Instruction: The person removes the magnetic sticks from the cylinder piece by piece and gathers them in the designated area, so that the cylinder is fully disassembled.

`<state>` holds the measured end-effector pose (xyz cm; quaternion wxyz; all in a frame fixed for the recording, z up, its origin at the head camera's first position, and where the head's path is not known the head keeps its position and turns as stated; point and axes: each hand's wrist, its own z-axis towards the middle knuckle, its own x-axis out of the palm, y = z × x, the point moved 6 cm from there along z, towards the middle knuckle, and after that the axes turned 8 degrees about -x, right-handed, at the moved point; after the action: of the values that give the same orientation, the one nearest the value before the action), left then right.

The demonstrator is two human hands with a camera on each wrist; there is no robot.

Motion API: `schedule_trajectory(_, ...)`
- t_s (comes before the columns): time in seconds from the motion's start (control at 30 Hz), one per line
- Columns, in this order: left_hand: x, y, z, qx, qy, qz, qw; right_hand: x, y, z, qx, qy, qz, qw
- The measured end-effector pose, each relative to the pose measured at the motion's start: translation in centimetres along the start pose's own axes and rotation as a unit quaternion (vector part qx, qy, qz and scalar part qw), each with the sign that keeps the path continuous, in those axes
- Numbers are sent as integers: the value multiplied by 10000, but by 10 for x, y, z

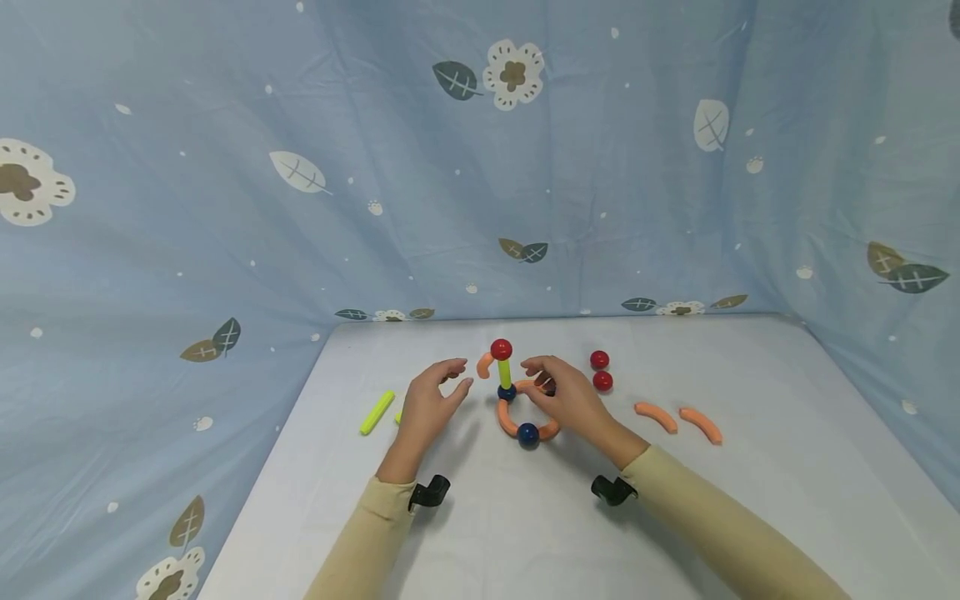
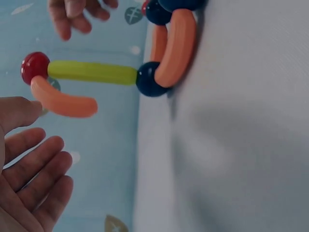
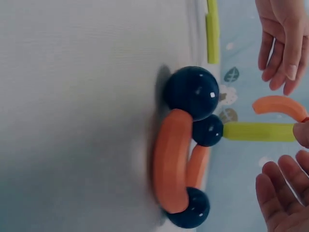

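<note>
A ring of curved orange pieces [image 1: 507, 419] joined by dark blue balls [image 1: 528, 435] lies on the table. From one blue ball a yellow-green stick [image 1: 505, 374] stands upright, topped by a red ball [image 1: 501, 349]. A curved orange piece [image 2: 65, 104] hangs from that red ball on the left side. My left hand [image 1: 433, 404] hovers left of the stick, fingers apart, holding nothing. To the right, my right hand [image 1: 567, 400] is over the ring's edge with loosely bent fingers and nothing in its grasp. It partly hides the ring's right side.
Two loose red balls [image 1: 601, 371] lie at the back right. Nearer the right side are two curved orange pieces [image 1: 701, 425]. Left of my left hand lies a yellow-green stick [image 1: 377, 412], with another partly hidden behind that hand. A blue patterned cloth [image 1: 480, 183] hangs behind the table.
</note>
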<state>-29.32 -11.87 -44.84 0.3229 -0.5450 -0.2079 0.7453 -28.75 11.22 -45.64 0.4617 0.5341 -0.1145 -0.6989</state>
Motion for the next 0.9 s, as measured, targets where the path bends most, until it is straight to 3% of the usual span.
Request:
schedule_trajectory(0.17, 5, -9, 6, -52, 123, -111, 9998, 1, 4, 15, -55, -161, 74, 9998)
schedule_trajectory(0.37, 10, -12, 13, -171, 340, -498, 9980, 0, 12, 32, -443, -356, 181, 9982)
schedule_trajectory(0.6, 13, -16, 17, 10, 379, -840, 9957, 2, 24, 43, -1000, -255, 497, 9934)
schedule_trajectory(0.9, 15, -16, 16, -117, 489, -953, 9942, 3, 26, 44, -888, -286, 386, 9949)
